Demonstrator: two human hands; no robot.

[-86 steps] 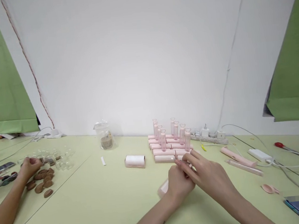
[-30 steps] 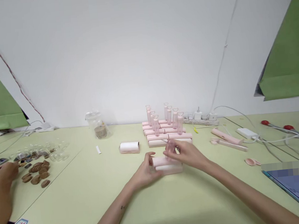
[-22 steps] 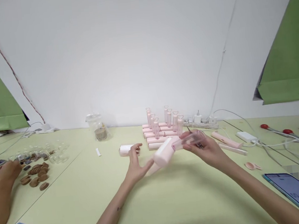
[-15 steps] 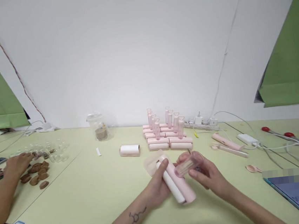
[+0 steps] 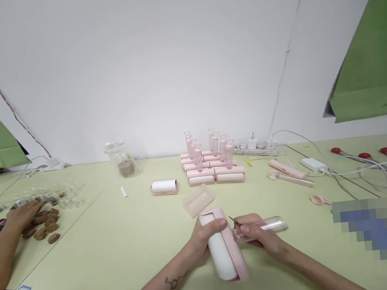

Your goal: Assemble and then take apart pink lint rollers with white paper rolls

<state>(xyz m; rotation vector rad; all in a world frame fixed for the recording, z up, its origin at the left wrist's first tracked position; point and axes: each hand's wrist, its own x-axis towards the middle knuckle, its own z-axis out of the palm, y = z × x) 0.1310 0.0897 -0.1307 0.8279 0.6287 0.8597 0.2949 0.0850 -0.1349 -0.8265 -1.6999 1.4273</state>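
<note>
My left hand (image 5: 202, 240) is closed around a pink lint roller (image 5: 221, 256), its thumb on the upper end. The roller lies tilted, white roll facing up along the left side of its pink housing. Closed at the housing's right side, my right hand (image 5: 266, 240) holds a clear pink tube-shaped handle (image 5: 274, 224). A thin dark pointed tool (image 5: 233, 219) sticks out from the same fingers. The handle's near end is close to the housing; I cannot tell whether they touch. Just beyond the roller, a translucent pink cover (image 5: 199, 200) rests on the table.
Several pink rollers (image 5: 230, 177) with upright handles stand near the wall. A white roll (image 5: 164, 187) lies left of them. Cables, a white adapter (image 5: 313, 165), a pink scoop (image 5: 319, 200) and red-handled tools (image 5: 365, 156) are right. Another person's hand (image 5: 22, 215) touches brown pieces (image 5: 44, 225) left.
The roller has been turned, showing its white roll more, and moved lower. The clear handle has swung round to point right. The translucent cover beyond it shows more fully. The view has shifted slightly.
</note>
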